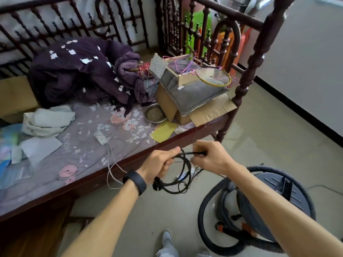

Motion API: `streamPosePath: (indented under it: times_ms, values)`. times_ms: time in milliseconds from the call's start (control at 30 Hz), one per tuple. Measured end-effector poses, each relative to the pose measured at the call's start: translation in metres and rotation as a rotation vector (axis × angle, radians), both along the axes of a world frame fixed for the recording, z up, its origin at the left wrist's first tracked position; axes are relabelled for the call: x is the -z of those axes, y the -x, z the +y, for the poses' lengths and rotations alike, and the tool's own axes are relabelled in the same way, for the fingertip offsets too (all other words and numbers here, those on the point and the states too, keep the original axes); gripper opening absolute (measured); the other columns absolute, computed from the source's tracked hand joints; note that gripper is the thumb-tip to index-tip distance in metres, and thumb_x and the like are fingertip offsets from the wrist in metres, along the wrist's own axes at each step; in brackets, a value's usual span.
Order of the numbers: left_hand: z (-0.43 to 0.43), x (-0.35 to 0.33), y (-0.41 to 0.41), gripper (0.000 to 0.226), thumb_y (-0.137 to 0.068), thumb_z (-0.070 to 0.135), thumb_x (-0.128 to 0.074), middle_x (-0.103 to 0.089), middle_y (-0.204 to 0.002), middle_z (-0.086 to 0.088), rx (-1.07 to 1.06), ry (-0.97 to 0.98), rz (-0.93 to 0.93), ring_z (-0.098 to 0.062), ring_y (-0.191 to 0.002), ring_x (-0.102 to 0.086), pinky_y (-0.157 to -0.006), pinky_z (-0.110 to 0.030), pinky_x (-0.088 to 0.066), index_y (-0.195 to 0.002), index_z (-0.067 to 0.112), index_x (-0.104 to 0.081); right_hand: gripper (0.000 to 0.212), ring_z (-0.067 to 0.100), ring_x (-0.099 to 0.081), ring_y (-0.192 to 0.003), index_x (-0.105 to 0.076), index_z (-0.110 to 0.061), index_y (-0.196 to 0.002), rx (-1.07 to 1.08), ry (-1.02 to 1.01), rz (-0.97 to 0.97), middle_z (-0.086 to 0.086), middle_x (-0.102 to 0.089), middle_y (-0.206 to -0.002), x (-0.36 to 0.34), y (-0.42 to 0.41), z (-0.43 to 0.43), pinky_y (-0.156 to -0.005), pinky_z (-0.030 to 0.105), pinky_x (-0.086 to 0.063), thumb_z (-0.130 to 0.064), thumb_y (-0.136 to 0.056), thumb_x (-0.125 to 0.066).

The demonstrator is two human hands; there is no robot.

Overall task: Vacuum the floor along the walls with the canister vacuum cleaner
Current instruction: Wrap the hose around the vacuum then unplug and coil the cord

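Beside the bed (79,188), on the tiled floor (259,130) at lower right, stands the canister vacuum cleaner (274,197). Drum upright, long axis vertical, grey-blue lid facing up. Its ribbed hose (203,210) loops round the body. The right forearm crosses in front and hides part of the drum, and the base runs off the frame edge.

Both hands are up in front of the bed rail, holding the black power cord (185,171).
- Left hand (161,164): fingers clenched round the gathered loops, dark wristband (134,182) on the wrist.
- Right hand (207,156): fingers curled round a strand, which runs roughly level across to the left hand.
- The coil hangs below and between the hands. The plug (156,184) dangles at its lower left, under the left hand.

Where the cord joins the machine is hard to make out behind the arm.

Containers on the bed:
- Cardboard box (167,106): tilted, flaps open, contents not visible. A grey cushion (194,93) is draped over it, with a badminton racket (213,76) on top.
- Metal bowl (155,113): just beside the box, holding something greyish that I cannot identify.

A purple blanket (74,75) is heaped behind, flecked with paper scraps (104,127).
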State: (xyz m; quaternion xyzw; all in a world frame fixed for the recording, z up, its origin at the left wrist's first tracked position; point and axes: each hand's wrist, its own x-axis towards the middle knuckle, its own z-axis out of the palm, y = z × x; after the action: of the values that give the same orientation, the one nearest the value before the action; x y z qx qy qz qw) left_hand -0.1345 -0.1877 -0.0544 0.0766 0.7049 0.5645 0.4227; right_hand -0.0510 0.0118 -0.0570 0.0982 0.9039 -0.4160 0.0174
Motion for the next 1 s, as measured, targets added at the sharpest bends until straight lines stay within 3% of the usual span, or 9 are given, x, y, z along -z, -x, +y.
streamPosePath:
  times_ms: [167, 267, 333, 433, 600, 667, 767, 867, 1000]
  values:
    - [-0.024, -0.023, 0.045, 0.049, -0.094, 0.044, -0.052, -0.019, -0.04, 0.012, -0.44, -0.528, -0.29, -0.005, -0.033, -0.015, -0.039, -0.022, -0.009, -0.053, 0.026, -0.032, 0.044, 0.013, -0.057, -0.072, -0.061, -0.006, -0.08, 0.251, 0.223, -0.207, 0.002, -0.066, -0.076, 0.054, -0.019, 0.045, -0.069, 0.032, -0.042, -0.046, -0.096, -0.066]
    - [-0.042, -0.034, 0.077, 0.049, -0.1, 0.041, -0.045, -0.021, -0.039, 0.009, -0.638, -0.663, -0.273, -0.005, -0.032, -0.016, -0.039, -0.021, -0.012, -0.054, 0.024, -0.037, 0.041, 0.027, -0.061, -0.096, -0.06, -0.013, -0.104, 0.242, 0.041, -0.351, 0.007, -0.068, -0.1, 0.093, -0.042, 0.047, -0.083, 0.04, -0.044, -0.052, -0.104, -0.051]
    - [-0.043, -0.035, 0.085, 0.048, -0.101, 0.042, -0.043, -0.023, -0.041, 0.009, -0.688, -0.69, -0.285, -0.007, -0.033, -0.018, -0.038, -0.02, -0.015, -0.057, 0.023, -0.04, 0.032, 0.032, -0.058, -0.096, -0.049, -0.02, -0.1, 0.206, -0.091, -0.351, 0.005, -0.061, -0.095, 0.11, -0.056, 0.036, -0.079, 0.04, -0.039, -0.048, -0.109, -0.036]
    - [-0.024, -0.023, 0.074, 0.044, -0.103, 0.041, -0.04, -0.033, -0.048, 0.01, -0.702, -0.631, -0.26, -0.005, -0.036, -0.024, -0.04, -0.018, -0.022, -0.065, 0.022, -0.044, 0.033, 0.037, -0.062, -0.09, -0.041, -0.023, -0.092, 0.141, -0.22, -0.36, 0.002, -0.056, -0.081, 0.115, -0.061, 0.012, -0.073, 0.039, -0.039, -0.043, -0.111, -0.023]
    - [0.027, 0.015, 0.018, 0.058, -0.107, 0.036, -0.033, -0.072, -0.071, -0.008, -0.288, -0.07, 0.265, -0.02, -0.067, -0.069, -0.069, -0.028, -0.056, -0.077, 0.0, -0.067, 0.041, 0.024, -0.061, -0.067, -0.062, -0.015, -0.08, -0.071, -0.253, -0.167, 0.002, -0.069, -0.077, 0.066, -0.028, -0.051, -0.066, 0.034, -0.049, -0.041, -0.104, -0.04]
    - [0.031, 0.031, -0.001, 0.042, -0.104, 0.038, -0.04, -0.071, -0.074, -0.001, -0.126, 0.078, 0.363, -0.021, -0.074, -0.068, -0.072, -0.031, -0.052, -0.083, 0.008, -0.062, 0.019, 0.024, -0.063, -0.07, -0.062, -0.021, -0.093, -0.054, -0.169, -0.006, 0.0, -0.07, -0.076, 0.04, -0.019, -0.058, -0.069, 0.038, -0.051, -0.035, -0.09, -0.049]
    - [0.025, 0.035, -0.01, 0.049, -0.098, 0.05, -0.047, -0.056, -0.056, 0.008, -0.02, 0.262, 0.452, -0.014, -0.059, -0.053, -0.058, -0.029, -0.037, -0.067, 0.014, -0.056, 0.02, 0.016, -0.057, -0.066, -0.052, -0.024, -0.099, 0.034, -0.065, 0.036, -0.004, -0.064, -0.069, 0.01, -0.01, -0.038, -0.063, 0.033, -0.048, -0.016, -0.081, -0.058]
    - [0.022, 0.017, -0.003, 0.062, -0.091, 0.061, -0.054, -0.038, -0.047, 0.003, 0.157, 0.212, 0.333, -0.015, -0.045, -0.033, -0.049, -0.029, -0.025, -0.054, 0.012, -0.044, 0.015, 0.01, -0.053, -0.061, -0.06, -0.025, -0.081, 0.086, -0.158, 0.09, -0.01, -0.057, -0.063, 0.016, -0.008, -0.005, -0.061, 0.032, -0.047, -0.012, -0.077, -0.067]
    - [0.004, -0.011, 0.028, 0.05, -0.089, 0.052, -0.058, -0.023, -0.046, 0.009, 0.001, -0.036, -0.065, -0.009, -0.038, -0.018, -0.039, -0.021, -0.015, -0.054, 0.024, -0.036, 0.016, 0.012, -0.059, -0.062, -0.072, -0.021, -0.082, 0.396, 0.111, 0.001, -0.003, -0.069, -0.069, 0.049, -0.011, 0.043, -0.061, 0.027, -0.044, -0.008, -0.087, -0.065]
